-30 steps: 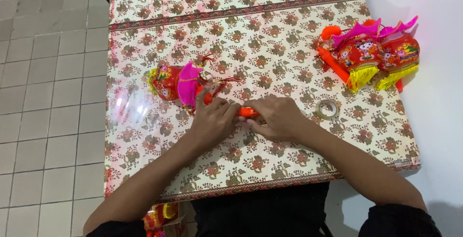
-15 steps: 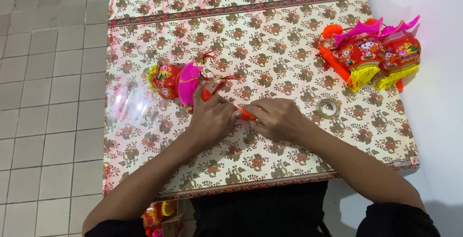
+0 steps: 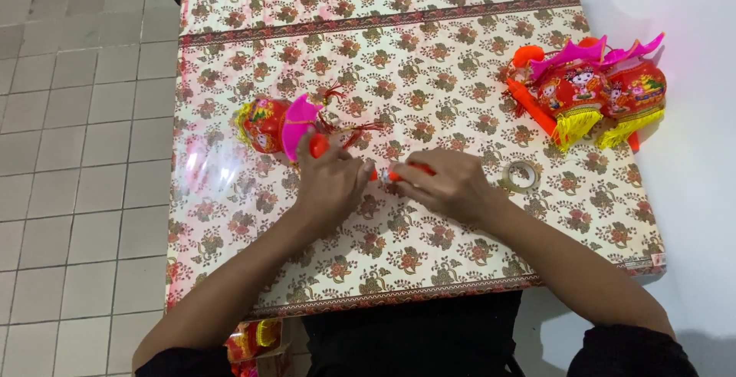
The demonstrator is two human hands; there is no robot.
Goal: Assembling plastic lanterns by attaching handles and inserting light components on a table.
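On floral table (image 3: 460, 9), both hands (image 3: 399, 181) grip orange stick (image 3: 383, 171) beside lantern (image 3: 268, 124).

Hands on an orange stick at the middle of a flowered table

The left hand (image 3: 331, 181) and right hand (image 3: 448, 185) grip an orange stick (image 3: 399, 171); a red lantern (image 3: 277, 124) lies just above, two lanterns (image 3: 598, 89) upper right.

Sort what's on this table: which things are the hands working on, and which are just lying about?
In hand:
orange stick, gripped by left hand and right hand
red lantern with pink top, by the left hand

Lying about:
two finished lanterns
tape roll
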